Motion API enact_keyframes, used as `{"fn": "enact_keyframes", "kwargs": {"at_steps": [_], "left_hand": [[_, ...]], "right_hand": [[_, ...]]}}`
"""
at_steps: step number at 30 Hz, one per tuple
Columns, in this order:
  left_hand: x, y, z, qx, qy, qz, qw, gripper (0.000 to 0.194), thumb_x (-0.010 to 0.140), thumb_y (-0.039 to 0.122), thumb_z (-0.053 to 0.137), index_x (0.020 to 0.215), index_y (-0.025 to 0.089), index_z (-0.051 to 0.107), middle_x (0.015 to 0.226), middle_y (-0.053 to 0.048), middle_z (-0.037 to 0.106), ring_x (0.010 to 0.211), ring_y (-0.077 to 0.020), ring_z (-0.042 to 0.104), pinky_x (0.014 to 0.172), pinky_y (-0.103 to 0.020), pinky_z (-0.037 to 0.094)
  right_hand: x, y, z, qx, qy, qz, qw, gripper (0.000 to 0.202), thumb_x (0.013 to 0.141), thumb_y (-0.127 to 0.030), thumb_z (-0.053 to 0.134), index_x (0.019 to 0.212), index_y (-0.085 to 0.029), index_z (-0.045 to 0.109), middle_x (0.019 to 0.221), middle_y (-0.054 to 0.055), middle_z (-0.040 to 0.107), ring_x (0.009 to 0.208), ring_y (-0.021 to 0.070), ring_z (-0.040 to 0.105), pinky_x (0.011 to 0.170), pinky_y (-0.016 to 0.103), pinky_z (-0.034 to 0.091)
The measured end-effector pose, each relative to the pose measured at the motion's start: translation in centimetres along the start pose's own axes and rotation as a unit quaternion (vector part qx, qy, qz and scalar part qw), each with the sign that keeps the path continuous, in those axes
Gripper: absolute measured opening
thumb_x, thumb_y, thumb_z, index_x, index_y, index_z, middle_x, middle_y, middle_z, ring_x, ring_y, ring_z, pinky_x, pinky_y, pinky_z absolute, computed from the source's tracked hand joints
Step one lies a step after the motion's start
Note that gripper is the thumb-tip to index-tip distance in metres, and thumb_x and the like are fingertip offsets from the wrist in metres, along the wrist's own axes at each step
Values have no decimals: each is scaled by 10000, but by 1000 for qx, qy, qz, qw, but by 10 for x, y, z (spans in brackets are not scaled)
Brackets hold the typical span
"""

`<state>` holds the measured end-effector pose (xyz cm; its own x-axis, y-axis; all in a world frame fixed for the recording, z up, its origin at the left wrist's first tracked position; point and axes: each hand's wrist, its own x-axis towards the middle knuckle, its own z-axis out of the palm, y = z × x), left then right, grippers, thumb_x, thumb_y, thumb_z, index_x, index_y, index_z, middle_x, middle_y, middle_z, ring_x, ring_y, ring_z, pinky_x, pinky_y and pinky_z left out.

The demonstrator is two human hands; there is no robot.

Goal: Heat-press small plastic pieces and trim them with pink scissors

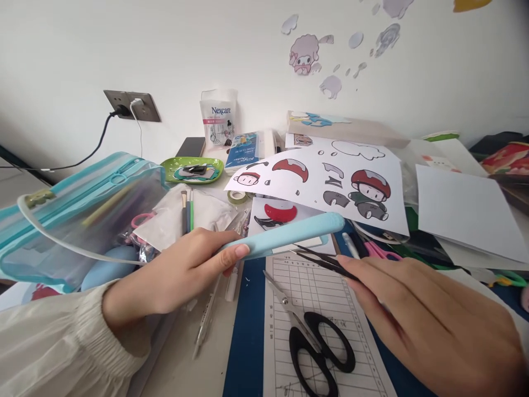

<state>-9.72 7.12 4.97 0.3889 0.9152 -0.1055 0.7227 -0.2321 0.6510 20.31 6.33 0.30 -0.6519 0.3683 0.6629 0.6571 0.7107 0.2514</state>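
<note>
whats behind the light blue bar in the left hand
Above the bar, a red crescent and a black shape show; below it, a gridded sheet. Whatever lies directly behind the bar is covered and cannot be seen.

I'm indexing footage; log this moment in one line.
left hand: holding blue bar | right hand: holding dark tweezers | scissors: on lined sheet

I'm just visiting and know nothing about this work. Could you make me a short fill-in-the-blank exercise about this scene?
The left hand holds a long bar coloured light ____.
The right hand holds a pair of dark ____.
The scissors lying on the gridded sheet have ____ handles.
The large name on the upright pouch reads ____.

Missing words: blue; tweezers; black; Nexcare.
</note>
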Motion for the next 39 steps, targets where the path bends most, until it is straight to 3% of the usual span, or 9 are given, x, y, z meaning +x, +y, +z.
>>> {"fn": "enact_keyframes", "kwargs": {"at_steps": [4, 7, 17, 26, 31, 33, 35, 37, 39], "left_hand": [[-1, 0, 1, 24, 22, 10, 999, 568, 1017, 627, 279, 801, 218, 608, 663, 9, 598, 617, -175, 571, 557, -285, 397], [0, 0, 2, 41, 28, 12, 999, 593, 1015, 636, 262, 835, 216, 640, 676, -2, 622, 624, -183, 591, 554, -290, 403], [-1, 1, 4, 63, 25, 12, 998, 609, 1011, 643, 265, 895, 205, 673, 680, -13, 638, 604, -189, 604, 555, -300, 412], [1, 2, 4, 55, 13, 7, 998, 576, 1013, 623, 290, 851, 206, 653, 658, -2, 616, 590, -178, 583, 557, -297, 408], [0, 3, 4, 50, 18, 2, 999, 578, 1007, 635, 291, 847, 209, 648, 656, -4, 617, 593, -181, 577, 548, -300, 391], [0, 3, 4, 42, 12, 2, 999, 558, 1012, 621, 306, 804, 212, 625, 632, 5, 595, 569, -170, 558, 539, -301, 372], [1, 2, 4, 33, 7, 0, 999, 535, 1020, 600, 321, 779, 214, 602, 627, 12, 581, 561, -163, 545, 538, -303, 354], [2, 1, 5, 23, 12, -8, 1000, 527, 1028, 592, 319, 778, 215, 590, 638, 17, 575, 574, -161, 544, 546, -305, 346], [2, 1, 6, 10, 16, -21, 1000, 530, 1030, 602, 312, 770, 219, 570, 644, 24, 561, 589, -161, 542, 561, -307, 353]], "right_hand": [[-8, 8, -3, -10, 0, -86, 996, 222, 943, -85, 583, 1122, -31, 702, 1045, 198, 781, 866, 333, 715, 818, 487, 497], [-7, 10, -6, -7, -6, -110, 994, 246, 984, -122, 503, 1060, -27, 717, 973, 203, 792, 758, 320, 730, 779, 486, 487], [-3, 6, -5, 5, -6, -106, 994, 247, 977, -129, 546, 1113, -14, 715, 955, 201, 793, 772, 315, 720, 724, 473, 505], [-18, 5, -2, 20, -7, -92, 996, 382, 1037, -180, 450, 1338, -29, 629, 1118, 187, 772, 951, 325, 694, 845, 498, 503], [-22, 7, -4, 30, -35, -94, 994, 369, 956, -175, 592, 1298, -56, 663, 1241, 196, 731, 1012, 352, 704, 868, 508, 503], [-18, 3, -4, 40, -30, -56, 997, 334, 913, -122, 644, 1243, -96, 687, 1207, 154, 754, 1001, 317, 722, 884, 465, 519], [-10, -3, -3, 65, -11, 55, 996, 274, 913, -110, 655, 1175, -179, 694, 1091, 67, 794, 909, 237, 750, 834, 369, 561], [0, -9, -2, 120, -10, 190, 974, 141, 939, -198, 652, 1055, -264, 699, 942, -21, 802, 741, 164, 752, 679, 268, 592], [10, -12, -2, 190, -30, 273, 943, 77, 943, -293, 641, 939, -312, 716, 842, -75, 798, 619, 135, 739, 525, 200, 579]]}}
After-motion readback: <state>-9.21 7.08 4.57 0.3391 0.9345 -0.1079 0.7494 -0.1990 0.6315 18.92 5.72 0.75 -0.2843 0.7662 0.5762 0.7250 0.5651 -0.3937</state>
